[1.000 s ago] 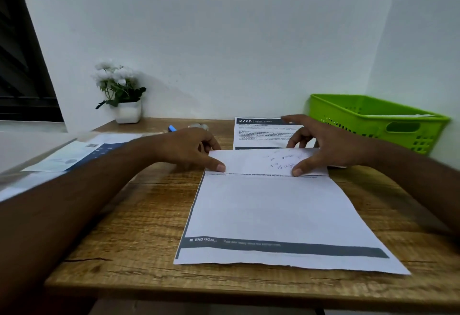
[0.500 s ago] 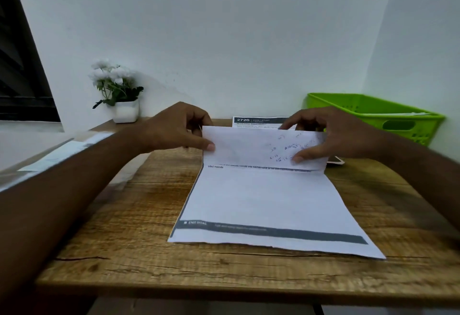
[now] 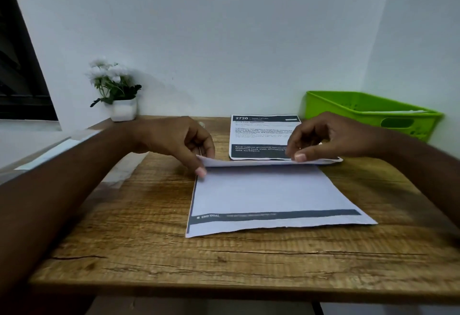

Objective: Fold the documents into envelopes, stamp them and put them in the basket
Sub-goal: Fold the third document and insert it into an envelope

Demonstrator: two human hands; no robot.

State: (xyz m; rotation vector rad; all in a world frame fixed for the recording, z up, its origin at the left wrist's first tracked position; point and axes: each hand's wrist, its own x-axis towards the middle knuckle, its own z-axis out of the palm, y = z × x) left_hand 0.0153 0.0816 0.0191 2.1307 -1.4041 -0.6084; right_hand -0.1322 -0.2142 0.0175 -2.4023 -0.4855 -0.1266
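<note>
Two hands pinched the far flap of the document [image 3: 268,195]: left hand [image 3: 179,140] at its left corner, right hand [image 3: 331,135] toward its right. Sheet lay mid-table [image 3: 174,265]. Likely light, floppy, crease-prone; best gripped at corners.

Both bare forearms reach in from the lower corners, angled toward each other. The left hand [image 3: 179,144] curls knuckles-up, thumb and fingers pinching the left end of the document's [image 3: 268,195] folded-over flap. The right hand [image 3: 331,138] (thumbnail turned toward the camera) pinches the same flap further right.
</note>
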